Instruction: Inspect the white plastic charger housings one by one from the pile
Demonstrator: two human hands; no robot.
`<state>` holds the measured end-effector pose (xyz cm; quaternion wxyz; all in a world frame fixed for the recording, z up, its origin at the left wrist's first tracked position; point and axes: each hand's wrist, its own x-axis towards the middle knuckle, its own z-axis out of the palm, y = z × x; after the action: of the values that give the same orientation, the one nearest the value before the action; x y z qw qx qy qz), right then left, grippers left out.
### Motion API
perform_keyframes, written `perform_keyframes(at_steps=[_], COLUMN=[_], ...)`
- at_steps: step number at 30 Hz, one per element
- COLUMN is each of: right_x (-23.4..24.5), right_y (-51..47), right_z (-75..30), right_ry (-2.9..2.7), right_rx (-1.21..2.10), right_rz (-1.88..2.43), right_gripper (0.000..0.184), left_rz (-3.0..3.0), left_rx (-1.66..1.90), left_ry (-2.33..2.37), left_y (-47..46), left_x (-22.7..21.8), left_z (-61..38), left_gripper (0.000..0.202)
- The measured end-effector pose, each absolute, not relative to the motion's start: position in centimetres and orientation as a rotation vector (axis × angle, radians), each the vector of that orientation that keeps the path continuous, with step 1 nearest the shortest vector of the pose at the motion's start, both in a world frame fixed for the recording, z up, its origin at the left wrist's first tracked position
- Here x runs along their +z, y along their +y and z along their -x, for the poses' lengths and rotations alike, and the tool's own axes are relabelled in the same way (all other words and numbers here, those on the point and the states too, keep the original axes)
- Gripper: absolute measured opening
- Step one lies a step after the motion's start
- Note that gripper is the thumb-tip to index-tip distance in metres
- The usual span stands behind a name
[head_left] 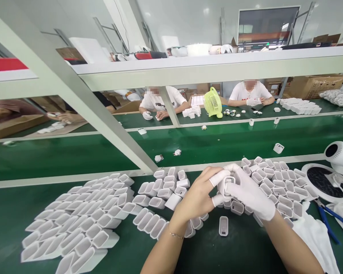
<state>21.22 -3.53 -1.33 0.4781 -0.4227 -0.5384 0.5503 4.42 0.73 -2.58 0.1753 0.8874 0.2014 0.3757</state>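
A small white plastic housing is held up between my two hands, its rim facing me. My left hand, with white cots on some fingers, grips it from the left side. My right hand, in a white glove, wraps round its other side, and a gloved finger or thumb lies over its opening. What is inside the housing I cannot make out. Below my hands, a single open housing lies on the green table. More open housings stand behind my right hand.
Dense rows of white housings fill the left, with smaller groups near my left forearm. At right are blue-handled pliers, a white cloth and a white fan-like device. Co-workers sit beyond a green conveyor; a slanted post stands ahead.
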Motion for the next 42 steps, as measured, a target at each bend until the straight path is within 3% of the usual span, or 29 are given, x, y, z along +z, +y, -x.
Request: perform_keyframes(at_steps=[2, 4, 6, 11, 14, 17, 21, 27, 31, 42], right_x=[-1.2, -1.2, -1.5, -2.0, -1.8, -1.7, -1.3, 0.0, -0.1, -0.2], right_y=[-3.3, -3.2, -3.2, -3.5, -3.9, -4.1, -4.3, -5.4, -5.9, -5.4], right_z=[-23.0, -25.0, -26.7, -28.6, -28.8, -29.0, -29.3, -29.1, -29.1, -29.5], right_ry=[-1.444, -1.459, -1.408, -1.37, -1.354, -1.351, -1.333, -1.294, -1.291, -1.302], right_rx=[1.399, 1.304, 1.123, 0.87, 0.829, 0.808, 0.759, 0.634, 0.587, 0.548], right_rz=[0.967, 0.94, 0.954, 0.926, 0.925, 0.906, 0.935, 1.088, 1.14, 1.224], right_gripper=[0.048, 0.067, 0.066, 0.058, 0.06, 0.059, 0.049, 0.035, 0.038, 0.039], left_rz=[-2.237, -1.876, -1.503, -0.781, -0.625, -0.701, -1.376, -1.831, -1.981, -2.077], left_rx=[1.089, 1.108, 1.107, 0.991, 0.866, 0.818, 0.911, 0.798, 0.63, 0.784], left_ry=[0.615, 0.622, 0.609, 0.663, 0.653, 0.641, 0.857, 1.213, 1.332, 1.18], left_y=[1.3, 2.0, 2.8, 3.9, 3.9, 4.1, 6.7, 14.4, 17.7, 18.9], left_x=[-3.0, -3.0, -2.7, -0.3, 0.5, 0.0, -2.1, -7.0, -8.9, -6.5], left_z=[-4.5, -4.5, -4.7, -5.9, -6.4, -6.6, -7.1, -9.2, -8.6, -3.8], left_gripper=[0.045, 0.062, 0.075, 0.039, 0.043, 0.051, 0.061, 0.034, 0.028, 0.037])
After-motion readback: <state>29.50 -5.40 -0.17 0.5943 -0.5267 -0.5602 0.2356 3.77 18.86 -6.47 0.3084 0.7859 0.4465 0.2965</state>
